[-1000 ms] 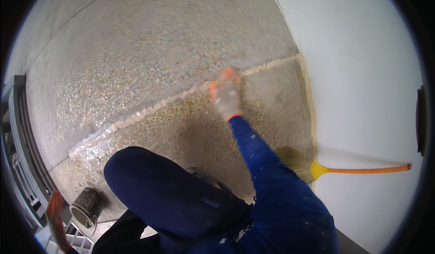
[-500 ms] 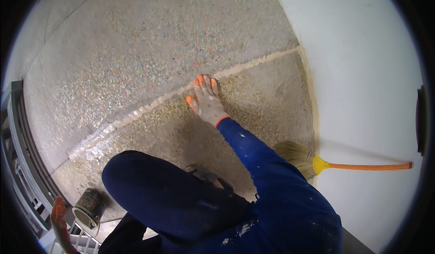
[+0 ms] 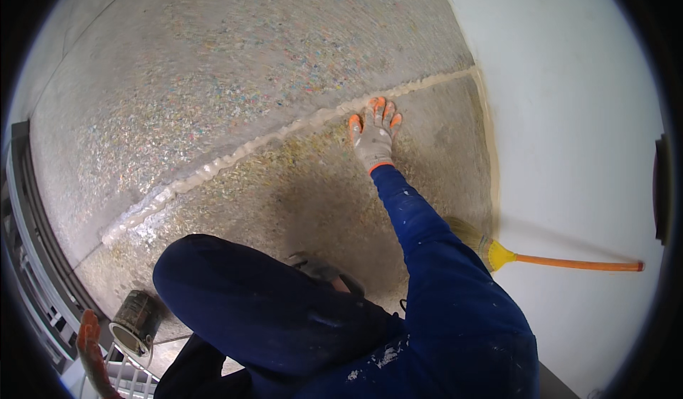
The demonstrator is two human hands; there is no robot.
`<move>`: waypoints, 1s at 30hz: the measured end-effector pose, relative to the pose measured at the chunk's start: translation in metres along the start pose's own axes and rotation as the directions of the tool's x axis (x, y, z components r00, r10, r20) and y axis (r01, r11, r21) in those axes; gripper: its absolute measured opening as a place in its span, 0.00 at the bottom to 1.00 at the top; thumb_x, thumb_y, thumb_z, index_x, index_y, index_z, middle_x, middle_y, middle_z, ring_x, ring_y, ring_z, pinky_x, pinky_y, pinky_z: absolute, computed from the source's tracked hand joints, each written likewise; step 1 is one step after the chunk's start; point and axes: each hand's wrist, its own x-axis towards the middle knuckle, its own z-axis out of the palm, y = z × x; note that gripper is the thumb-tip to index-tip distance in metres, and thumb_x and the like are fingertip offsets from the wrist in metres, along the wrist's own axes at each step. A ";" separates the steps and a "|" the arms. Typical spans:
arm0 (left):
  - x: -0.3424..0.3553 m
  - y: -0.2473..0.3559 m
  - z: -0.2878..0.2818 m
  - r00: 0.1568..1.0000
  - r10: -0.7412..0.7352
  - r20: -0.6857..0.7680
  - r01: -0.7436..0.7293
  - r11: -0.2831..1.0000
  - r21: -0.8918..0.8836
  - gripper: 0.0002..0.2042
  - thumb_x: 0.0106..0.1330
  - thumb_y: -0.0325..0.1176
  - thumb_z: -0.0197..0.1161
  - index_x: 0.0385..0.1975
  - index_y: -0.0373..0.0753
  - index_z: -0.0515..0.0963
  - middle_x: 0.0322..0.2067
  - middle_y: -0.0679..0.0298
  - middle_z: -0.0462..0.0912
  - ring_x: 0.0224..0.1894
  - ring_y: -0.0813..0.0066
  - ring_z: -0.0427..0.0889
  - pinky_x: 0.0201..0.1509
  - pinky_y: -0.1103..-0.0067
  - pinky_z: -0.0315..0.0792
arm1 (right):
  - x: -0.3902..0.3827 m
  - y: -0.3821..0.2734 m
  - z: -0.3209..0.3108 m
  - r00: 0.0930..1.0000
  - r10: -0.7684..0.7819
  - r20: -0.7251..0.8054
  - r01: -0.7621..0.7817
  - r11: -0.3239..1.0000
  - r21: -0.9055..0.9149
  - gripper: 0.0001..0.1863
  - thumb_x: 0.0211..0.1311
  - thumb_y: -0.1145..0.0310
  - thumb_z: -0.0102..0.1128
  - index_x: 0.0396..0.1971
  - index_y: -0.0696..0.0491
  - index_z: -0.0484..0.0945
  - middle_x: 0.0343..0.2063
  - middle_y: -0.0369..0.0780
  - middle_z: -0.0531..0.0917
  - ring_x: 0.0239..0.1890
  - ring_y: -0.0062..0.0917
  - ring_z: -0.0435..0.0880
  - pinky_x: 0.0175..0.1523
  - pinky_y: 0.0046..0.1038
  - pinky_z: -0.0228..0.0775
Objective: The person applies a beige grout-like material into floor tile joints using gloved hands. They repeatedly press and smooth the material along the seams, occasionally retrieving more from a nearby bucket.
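My right hand [image 3: 376, 137], in a grey glove with orange fingertips and cuff, reaches out flat with its fingers spread. Its fingertips meet the near edge of a pale, rough strip of filler [image 3: 292, 126] that runs across the speckled floor surface [image 3: 235, 86]. Nothing shows in its grasp. At the lower left, my left hand [image 3: 92, 353], in an orange and grey glove, is held up edge-on with its fingers stretched out, beside a stained bucket [image 3: 134, 322]. No object is visible in it.
A broom [image 3: 501, 255] with a yellow collar and orange handle lies at the right, its handle against the white wall [image 3: 569, 129]. Grey metal railing [image 3: 43, 249] runs along the left. My bent knee [image 3: 206, 271] and a shoe [image 3: 320, 271] fill the near middle.
My right hand has slid right and slightly away along the filler strip, fingers still spread. My left hand stays about where it was, near the bucket.
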 end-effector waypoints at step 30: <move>-0.006 0.001 0.000 0.992 -0.103 -0.079 0.100 0.994 -0.042 0.23 0.78 0.31 0.54 0.69 0.29 0.76 0.66 0.52 0.81 0.68 0.61 0.78 0.72 0.72 0.68 | -0.015 -0.042 -0.045 0.954 -0.228 0.195 0.212 0.972 0.100 0.41 0.83 0.47 0.42 0.84 0.56 0.46 0.84 0.51 0.44 0.85 0.56 0.37 0.85 0.58 0.25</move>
